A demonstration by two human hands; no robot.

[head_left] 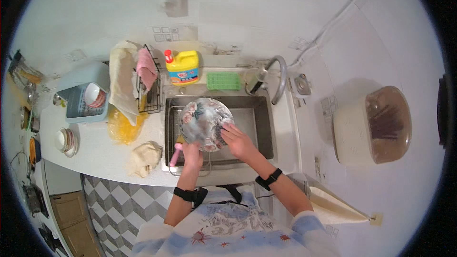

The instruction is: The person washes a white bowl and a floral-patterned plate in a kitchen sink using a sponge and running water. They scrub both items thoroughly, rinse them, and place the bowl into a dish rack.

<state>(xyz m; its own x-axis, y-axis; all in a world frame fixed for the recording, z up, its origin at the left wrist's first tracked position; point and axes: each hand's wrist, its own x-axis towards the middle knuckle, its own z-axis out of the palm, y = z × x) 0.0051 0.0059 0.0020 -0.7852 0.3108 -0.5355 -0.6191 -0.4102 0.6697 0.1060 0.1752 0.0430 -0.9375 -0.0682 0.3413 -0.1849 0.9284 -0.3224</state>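
Observation:
A wet plate with a pink floral pattern (207, 114) is tilted over the stainless steel sink (262, 132), with white suds on its face. My left hand (192, 155) grips its lower edge. Against its right side lie the fingers of my right hand (237, 141). A dark, mesh-like patch shows at those fingertips; whether it is a scrubber or part of the pattern I cannot tell. Just left of my left hand, a pink-handled brush or scraper (175, 155) leans in the sink, its head partly hidden by the plate. A wire rack (172, 125) stands in the sink's left side.
Behind the sink are a yellow detergent jug (182, 67), a green tray (223, 81) and a curved faucet (282, 78). To the left are a crumpled cloth (145, 159), a yellow plastic bag (125, 126), stacked bowls (65, 141) and a blue dish box (87, 114).

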